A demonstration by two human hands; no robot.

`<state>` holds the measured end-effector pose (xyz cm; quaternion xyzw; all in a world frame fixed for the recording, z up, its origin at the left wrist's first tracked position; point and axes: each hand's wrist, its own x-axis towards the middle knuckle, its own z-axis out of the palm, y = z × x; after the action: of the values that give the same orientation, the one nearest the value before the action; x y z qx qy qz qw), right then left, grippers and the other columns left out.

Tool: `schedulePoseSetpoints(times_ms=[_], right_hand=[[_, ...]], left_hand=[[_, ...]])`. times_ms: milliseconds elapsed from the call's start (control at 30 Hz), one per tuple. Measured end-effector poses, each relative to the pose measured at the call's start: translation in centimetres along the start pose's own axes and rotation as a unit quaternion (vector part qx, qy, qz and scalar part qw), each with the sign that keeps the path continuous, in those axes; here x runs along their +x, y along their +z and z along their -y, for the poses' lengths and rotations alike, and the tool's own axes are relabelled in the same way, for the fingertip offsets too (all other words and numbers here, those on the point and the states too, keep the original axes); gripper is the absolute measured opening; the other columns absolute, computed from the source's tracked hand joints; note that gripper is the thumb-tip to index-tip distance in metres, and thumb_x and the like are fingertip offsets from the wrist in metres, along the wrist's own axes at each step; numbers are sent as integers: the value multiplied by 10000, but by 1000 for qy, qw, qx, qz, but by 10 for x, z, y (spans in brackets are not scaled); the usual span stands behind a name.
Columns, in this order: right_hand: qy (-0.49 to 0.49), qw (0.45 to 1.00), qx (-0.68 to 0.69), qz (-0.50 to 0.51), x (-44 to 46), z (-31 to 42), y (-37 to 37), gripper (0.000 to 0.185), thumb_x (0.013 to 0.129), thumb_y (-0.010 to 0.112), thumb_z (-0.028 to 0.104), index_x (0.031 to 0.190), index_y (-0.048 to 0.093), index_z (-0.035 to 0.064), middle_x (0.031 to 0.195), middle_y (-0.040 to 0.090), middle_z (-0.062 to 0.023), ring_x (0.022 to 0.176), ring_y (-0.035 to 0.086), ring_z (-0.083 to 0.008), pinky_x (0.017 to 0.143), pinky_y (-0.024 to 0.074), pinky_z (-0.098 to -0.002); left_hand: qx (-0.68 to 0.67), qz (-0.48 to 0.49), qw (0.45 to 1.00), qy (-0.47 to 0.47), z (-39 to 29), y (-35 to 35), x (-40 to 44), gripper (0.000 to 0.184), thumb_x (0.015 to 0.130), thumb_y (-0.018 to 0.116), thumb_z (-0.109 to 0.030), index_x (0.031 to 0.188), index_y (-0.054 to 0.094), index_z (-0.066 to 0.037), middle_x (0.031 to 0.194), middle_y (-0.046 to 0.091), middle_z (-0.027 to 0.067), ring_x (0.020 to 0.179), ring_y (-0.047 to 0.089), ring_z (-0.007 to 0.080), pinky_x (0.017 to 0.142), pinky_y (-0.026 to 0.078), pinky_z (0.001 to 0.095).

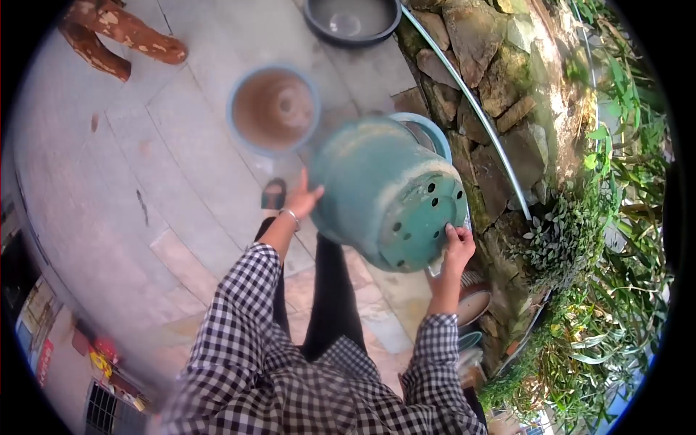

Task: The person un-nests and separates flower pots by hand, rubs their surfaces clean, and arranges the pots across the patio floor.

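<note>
A large green plant pot [370, 188] is held tilted on its side in front of me, its base with several drain holes turned toward me and to the right. My left hand [303, 197], with a bangle at the wrist, grips it at the rim end; some of its fingers are hidden. At the base edge my right hand [457, 246] is closed, thumb on the bottom. The pot's inside is out of sight. Just beyond my left hand, a brown pot with a blue rim [274, 110] stands upright on the paving.
A dark round basin [352, 20] sits at the top. Along the right runs a stone wall [500, 94] with a pale hose [475, 101] and plants [573, 225]. A bluish rim [428, 130] shows behind the green pot. Brown logs [127, 36] lie at upper left.
</note>
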<state>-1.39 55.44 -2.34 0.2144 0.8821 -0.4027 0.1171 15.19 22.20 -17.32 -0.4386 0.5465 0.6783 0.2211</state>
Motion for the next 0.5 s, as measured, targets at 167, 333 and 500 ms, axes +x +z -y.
schedulePoseSetpoints(times_ms=[167, 333, 500], right_hand=[[-88, 979, -176, -60, -14, 12, 19, 256, 689, 765, 131, 680, 538, 13, 797, 577, -153, 828, 539, -321, 805, 429, -397], [-150, 967, -185, -91, -36, 12, 27, 193, 715, 751, 137, 744, 611, 8, 955, 623, -195, 1026, 550, -336, 934, 412, -392], [-111, 982, -148, -46, -51, 14, 29, 177, 703, 768, 163, 712, 648, 34, 1020, 631, -223, 1082, 541, -336, 968, 398, -407]], left_hand=[[-3, -18, 999, 26, -16, 33, -28, 538, 921, 561, -177, 1406, 371, -46, 1379, 456, 150, 1263, 447, 223, 1026, 366, 315], [108, -115, 965, 212, -62, 54, -84, 358, 880, 586, -138, 1217, 545, -25, 1171, 581, 123, 1059, 569, 227, 893, 449, 312], [258, -153, 879, 371, -128, 60, -132, 294, 809, 616, -96, 1098, 591, -47, 981, 577, 131, 877, 565, 282, 777, 462, 356]])
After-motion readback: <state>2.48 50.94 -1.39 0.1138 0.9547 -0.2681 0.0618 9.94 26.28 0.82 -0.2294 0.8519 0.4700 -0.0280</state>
